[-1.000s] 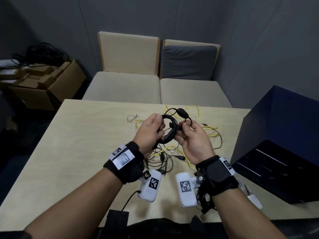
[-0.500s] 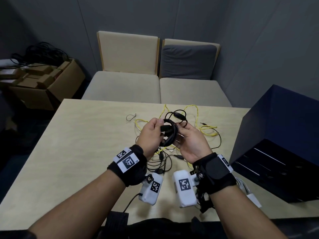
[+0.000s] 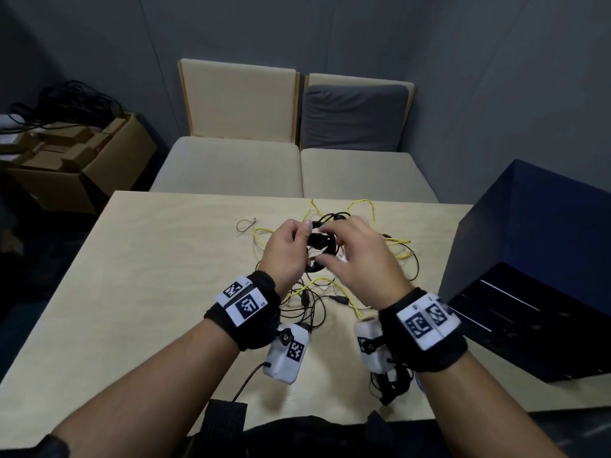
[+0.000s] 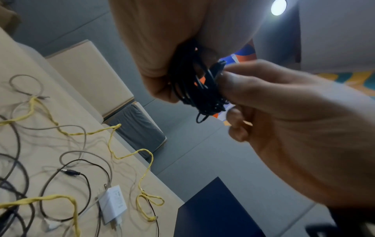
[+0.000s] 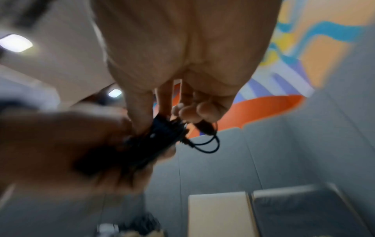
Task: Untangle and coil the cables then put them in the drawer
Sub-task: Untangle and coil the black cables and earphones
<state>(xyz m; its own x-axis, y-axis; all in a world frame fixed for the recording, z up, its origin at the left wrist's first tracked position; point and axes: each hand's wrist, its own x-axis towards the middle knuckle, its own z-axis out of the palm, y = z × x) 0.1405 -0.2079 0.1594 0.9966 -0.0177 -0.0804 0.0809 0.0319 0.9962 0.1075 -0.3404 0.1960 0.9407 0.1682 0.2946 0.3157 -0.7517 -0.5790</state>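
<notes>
- Loose cable tangle [image 3: 317, 292] is sprawling over the table [image 3: 148, 292] right under the hands, with yellow cable [image 3: 363, 206] loops reaching toward 12 and 2 o'clock, so setting anything down there is meaning snagging.
- A white charger [image 4: 112, 203] is lying in the mess too.
- Dark blue drawer unit [image 3: 529, 259] is blocking the 3 o'clock side.
- Bare tabletop is stretching out from 8 to 10 o'clock, apart from a small grey loop [image 3: 246, 224] sitting around 11.
</notes>
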